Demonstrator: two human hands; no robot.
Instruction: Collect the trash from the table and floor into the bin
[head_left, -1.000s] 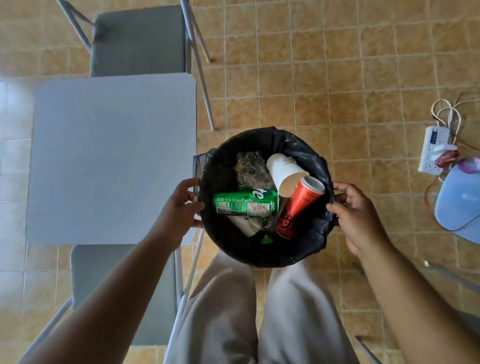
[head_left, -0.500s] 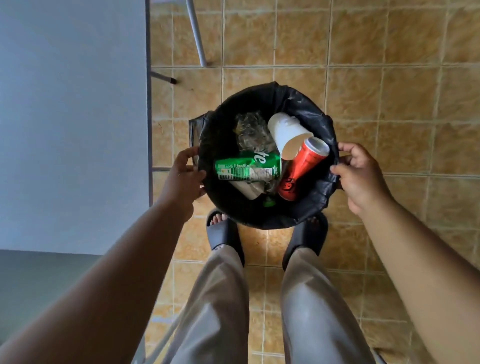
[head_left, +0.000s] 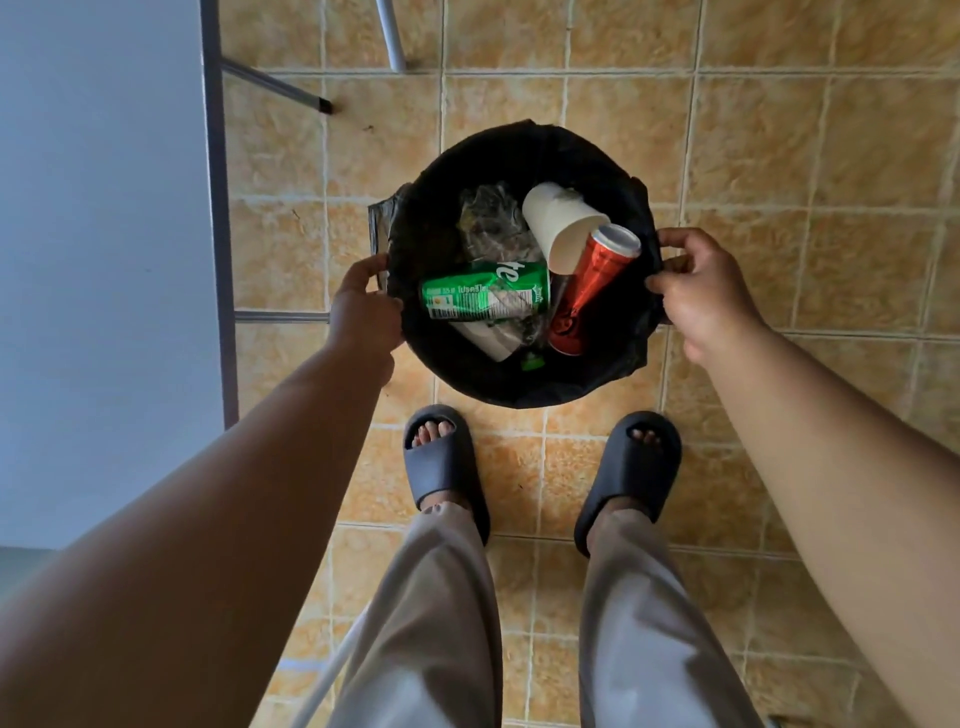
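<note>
A round bin (head_left: 524, 150) lined with a black bag stands on the tiled floor just beyond my feet. Inside lie a crushed green can (head_left: 483, 299), a red can (head_left: 592, 286), a white paper cup (head_left: 561, 223), crumpled clear plastic (head_left: 491, 218) and a white scrap under the green can. My left hand (head_left: 363, 312) grips the bin's left rim. My right hand (head_left: 696, 291) grips the right rim, with fingers curled over the bag's edge.
The grey table (head_left: 98, 234) fills the left side, its dark frame edge (head_left: 218, 208) close to the bin. A chair leg (head_left: 389, 36) stands at the top. My sandalled feet (head_left: 540, 467) are planted right behind the bin on the tan tile floor (head_left: 805, 156).
The bin has gone from knee height down to the floor while both hands keep hold of its rim. My view has tilted down, so my feet show and the chair has left the frame.
</note>
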